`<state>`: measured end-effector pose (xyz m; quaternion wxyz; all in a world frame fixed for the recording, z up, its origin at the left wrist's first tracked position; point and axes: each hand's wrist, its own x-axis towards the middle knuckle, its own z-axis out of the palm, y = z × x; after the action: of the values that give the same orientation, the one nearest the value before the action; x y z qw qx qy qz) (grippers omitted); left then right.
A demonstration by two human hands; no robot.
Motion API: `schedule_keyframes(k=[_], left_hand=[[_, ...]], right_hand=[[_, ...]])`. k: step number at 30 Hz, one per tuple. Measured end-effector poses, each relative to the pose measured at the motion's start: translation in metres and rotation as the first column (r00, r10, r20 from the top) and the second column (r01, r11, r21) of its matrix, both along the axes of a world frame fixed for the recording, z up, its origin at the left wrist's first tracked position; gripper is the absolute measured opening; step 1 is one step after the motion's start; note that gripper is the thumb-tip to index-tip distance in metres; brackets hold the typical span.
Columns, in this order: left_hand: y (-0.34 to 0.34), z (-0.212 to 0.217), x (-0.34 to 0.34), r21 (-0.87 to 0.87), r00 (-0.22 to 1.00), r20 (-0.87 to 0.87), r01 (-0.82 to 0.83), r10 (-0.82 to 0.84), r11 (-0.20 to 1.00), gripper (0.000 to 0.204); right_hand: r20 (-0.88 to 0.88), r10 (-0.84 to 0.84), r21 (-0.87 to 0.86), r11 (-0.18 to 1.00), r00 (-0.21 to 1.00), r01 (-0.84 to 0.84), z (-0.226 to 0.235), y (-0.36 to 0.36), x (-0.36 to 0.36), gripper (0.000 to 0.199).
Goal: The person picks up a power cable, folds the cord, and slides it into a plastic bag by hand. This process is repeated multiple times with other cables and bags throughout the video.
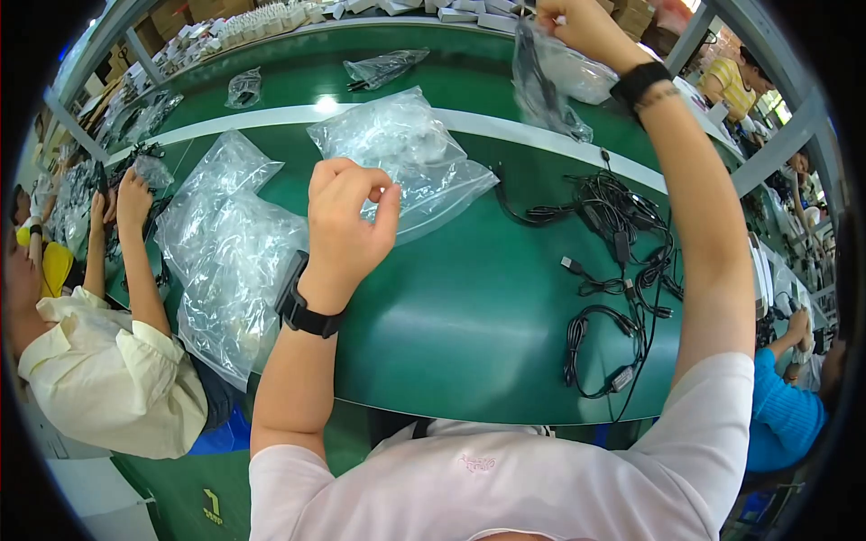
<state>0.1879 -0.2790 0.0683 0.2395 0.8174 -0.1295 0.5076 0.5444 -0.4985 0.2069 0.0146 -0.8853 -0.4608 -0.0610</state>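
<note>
My left hand point(350, 219) is over the near edge of a clear plastic bag pile point(388, 131), with its fingers curled in and the thumb close to the index finger. Whatever it may hold is hidden. Beside it lies a second heap of clear plastic bags point(230, 243). At the far right my right hand point(570, 22) is closed on the top of a clear bag with a dark cable inside point(539, 86), which hangs over the far strip of the table. Loose black cables point(622, 225) with USB plugs lie tangled on the green table point(469, 316) at the right.
Bagged cables point(388, 68) and a smaller bag point(244, 88) lie on the far green strip beyond a pale rail point(501, 128). White boxes point(469, 13) line the back. A co-worker in a cream shirt point(117, 379) sits at left; another in blue point(787, 406) sits at right.
</note>
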Motion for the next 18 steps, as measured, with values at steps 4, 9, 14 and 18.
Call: schedule_keyframes(k=[4, 9, 14, 18], left_hand=[[0.011, -0.002, -0.011, -0.001, 0.997, -0.026, -0.078, 0.078, 0.997, 0.015], [0.009, 0.005, -0.024, 0.012, 0.992, -0.041, -0.117, 0.117, 0.993, 0.016], [0.007, 0.012, -0.028, 0.059, 0.991, 0.001, -0.134, 0.134, 0.989, 0.018], [0.023, 0.010, -0.031, 0.071, 0.979, 0.015, -0.204, 0.203, 0.976, 0.017]], right_hand=[[0.211, 0.154, 0.328, 0.919, 0.965, -0.218, -0.061, 0.053, -0.040, 0.036], [-0.056, 0.089, 0.357, 0.932, 0.994, -0.063, -0.132, 0.060, -0.044, 0.040], [0.169, -0.478, 0.442, 0.818, 0.862, 0.368, -0.161, -0.010, 0.054, 0.055], [-0.469, -0.564, 0.404, 0.547, 0.679, 0.733, -0.166, -0.017, 0.068, 0.063]])
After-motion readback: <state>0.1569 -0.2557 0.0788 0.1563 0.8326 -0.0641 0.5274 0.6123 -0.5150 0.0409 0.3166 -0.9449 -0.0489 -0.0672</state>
